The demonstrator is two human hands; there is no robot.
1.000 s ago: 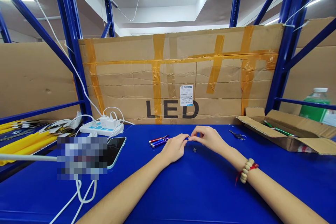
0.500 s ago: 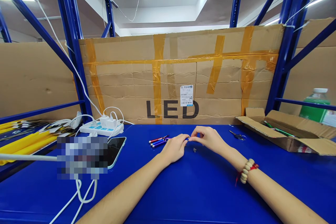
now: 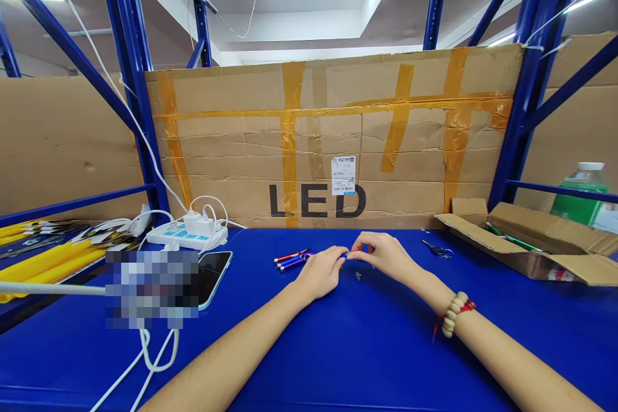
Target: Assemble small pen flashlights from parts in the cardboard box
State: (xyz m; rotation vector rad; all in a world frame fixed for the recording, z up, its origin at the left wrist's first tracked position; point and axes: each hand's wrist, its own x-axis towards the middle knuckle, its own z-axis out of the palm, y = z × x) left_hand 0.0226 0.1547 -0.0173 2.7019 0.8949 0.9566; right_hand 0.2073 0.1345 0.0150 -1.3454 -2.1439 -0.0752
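My left hand (image 3: 322,270) and my right hand (image 3: 381,253) meet over the blue table (image 3: 338,347), fingertips pinched together on a small blue pen-like item (image 3: 344,254), mostly hidden by the fingers. Just left of my left hand lie a few small red and blue pen-shaped pieces (image 3: 291,259). A tiny metal part (image 3: 358,276) rests on the table below my right hand. A bead bracelet (image 3: 455,311) circles my right wrist.
A phone (image 3: 212,275) and white cables lie at the left, behind them a white power strip (image 3: 187,235). Yellow strips (image 3: 43,264) sit far left. An open cardboard box (image 3: 535,244) and a green bottle (image 3: 579,196) stand right. Keys (image 3: 437,248) lie near the taped cardboard wall (image 3: 333,141).
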